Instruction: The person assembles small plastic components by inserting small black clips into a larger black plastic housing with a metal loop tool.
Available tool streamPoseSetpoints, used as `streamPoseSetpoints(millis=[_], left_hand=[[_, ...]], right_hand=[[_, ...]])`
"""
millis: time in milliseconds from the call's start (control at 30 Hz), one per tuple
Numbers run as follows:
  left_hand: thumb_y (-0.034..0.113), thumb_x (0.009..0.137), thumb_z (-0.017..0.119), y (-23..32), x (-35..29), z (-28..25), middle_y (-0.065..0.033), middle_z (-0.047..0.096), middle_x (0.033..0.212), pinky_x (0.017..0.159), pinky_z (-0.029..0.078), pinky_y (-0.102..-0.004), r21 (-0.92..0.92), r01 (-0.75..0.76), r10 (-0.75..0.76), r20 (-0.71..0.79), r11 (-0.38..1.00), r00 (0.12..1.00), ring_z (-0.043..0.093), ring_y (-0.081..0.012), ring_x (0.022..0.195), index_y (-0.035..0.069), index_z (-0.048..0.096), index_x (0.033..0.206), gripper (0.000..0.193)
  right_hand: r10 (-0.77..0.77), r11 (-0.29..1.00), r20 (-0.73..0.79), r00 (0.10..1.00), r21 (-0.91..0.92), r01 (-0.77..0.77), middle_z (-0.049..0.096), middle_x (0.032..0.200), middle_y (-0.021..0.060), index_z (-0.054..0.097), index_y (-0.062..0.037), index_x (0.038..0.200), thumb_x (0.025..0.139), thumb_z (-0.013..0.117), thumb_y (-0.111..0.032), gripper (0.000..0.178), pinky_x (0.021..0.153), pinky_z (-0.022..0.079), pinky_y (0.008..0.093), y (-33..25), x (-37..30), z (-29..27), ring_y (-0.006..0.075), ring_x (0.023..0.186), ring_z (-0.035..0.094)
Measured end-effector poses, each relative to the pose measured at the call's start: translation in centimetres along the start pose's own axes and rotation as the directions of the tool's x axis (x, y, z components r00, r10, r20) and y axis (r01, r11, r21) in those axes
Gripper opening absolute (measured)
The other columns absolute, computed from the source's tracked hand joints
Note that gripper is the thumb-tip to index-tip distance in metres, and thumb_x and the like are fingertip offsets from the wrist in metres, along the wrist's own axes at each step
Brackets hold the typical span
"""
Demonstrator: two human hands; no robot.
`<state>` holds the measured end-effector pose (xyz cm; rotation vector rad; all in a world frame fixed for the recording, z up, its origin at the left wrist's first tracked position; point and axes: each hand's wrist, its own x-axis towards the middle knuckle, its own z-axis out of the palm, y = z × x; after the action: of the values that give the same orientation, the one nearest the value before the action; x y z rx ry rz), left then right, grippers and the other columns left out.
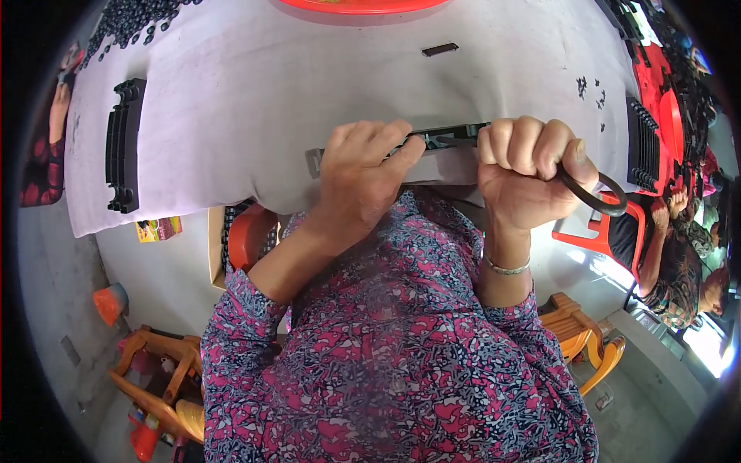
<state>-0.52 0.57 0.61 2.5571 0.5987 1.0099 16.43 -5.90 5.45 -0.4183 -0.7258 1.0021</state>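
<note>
My left hand (359, 166) is closed over a long black plastic strip (467, 130) at the near edge of the cloth-covered table, with the fingers curled across its middle. A grey end (312, 162) shows left of that hand. In a fist, my right hand (532, 162) grips a tool with a dark looped handle (610, 208), whose loop sticks out to the right of the fist. A dark shaft runs from this fist leftward to the strip. Whether its tip touches the strip is hard to make out. A bracelet circles my right wrist.
Another slotted black strip (123, 147) lies at the left, and several stacked ones (642, 143) at the right. Black beads (135, 23) cover the far left corner. A red tray (367, 8), a small dark bar (440, 49) and tiny black bits (600, 99) lie beyond my hands. Other people sit at both sides.
</note>
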Motion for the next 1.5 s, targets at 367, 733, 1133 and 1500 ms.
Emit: streamPoseSetpoints(millis=[367, 733, 1133, 1500], left_hand=[[0.008, 0.073, 0.072, 0.0, -0.1, -0.1, -0.0061, 0.064, 0.103, 0.077, 0.045, -0.0393, -0.023, -0.001, 0.001, 0.006, 1.0, 1.0, 0.061, -0.0256, 0.088, 0.009, 0.066, 0.102, 0.029], [0.007, 0.073, 0.065, 0.0, -0.1, -0.1, -0.0029, 0.058, 0.107, 0.081, 0.044, -0.0382, 0.007, -0.014, 0.014, 0.011, 1.0, 1.0, 0.058, -0.0209, 0.093, 0.009, 0.061, 0.105, 0.032], [0.009, 0.074, 0.066, -0.1, -0.2, -0.3, -0.002, 0.058, 0.106, 0.08, 0.044, -0.0366, 0.011, -0.018, 0.018, 0.003, 1.0, 1.0, 0.058, -0.0188, 0.094, 0.01, 0.062, 0.104, 0.03], [0.008, 0.072, 0.067, 0.0, -0.1, -0.2, -0.0024, 0.059, 0.107, 0.08, 0.045, -0.0366, 0.029, -0.021, 0.021, 0.024, 0.999, 0.999, 0.058, -0.0199, 0.094, 0.01, 0.062, 0.104, 0.033]], right_hand=[[0.018, 1.0, -0.076, 0.997, -0.017, -0.02, 0.027, 0.051, -0.0025, 0.034, -0.0131, 0.06, 0.096, 0.04, -0.038, 0.044, 0.047, 0.016, 0.0299, 0.7, 0.4, -0.1, 0.011, 0.049, 0.017], [0.004, 0.999, -0.055, 0.998, 0.037, -0.002, 0.027, 0.053, -0.0018, 0.031, -0.0097, 0.057, 0.094, 0.041, -0.023, 0.041, 0.046, 0.019, 0.0297, 1.2, 0.6, -0.3, 0.0106, 0.047, 0.022], [0.017, 0.998, -0.125, 0.992, 0.061, -0.009, 0.027, 0.051, -0.0022, 0.031, -0.011, 0.059, 0.095, 0.04, -0.031, 0.042, 0.046, 0.016, 0.0299, 1.2, 0.4, -0.2, 0.0106, 0.048, 0.017], [0.092, 0.987, -0.078, 0.993, 0.138, -0.081, 0.025, 0.05, -0.003, 0.031, -0.0139, 0.06, 0.095, 0.04, -0.04, 0.044, 0.044, 0.012, 0.0301, 1.1, 1.5, -1.5, 0.0105, 0.047, 0.015]])
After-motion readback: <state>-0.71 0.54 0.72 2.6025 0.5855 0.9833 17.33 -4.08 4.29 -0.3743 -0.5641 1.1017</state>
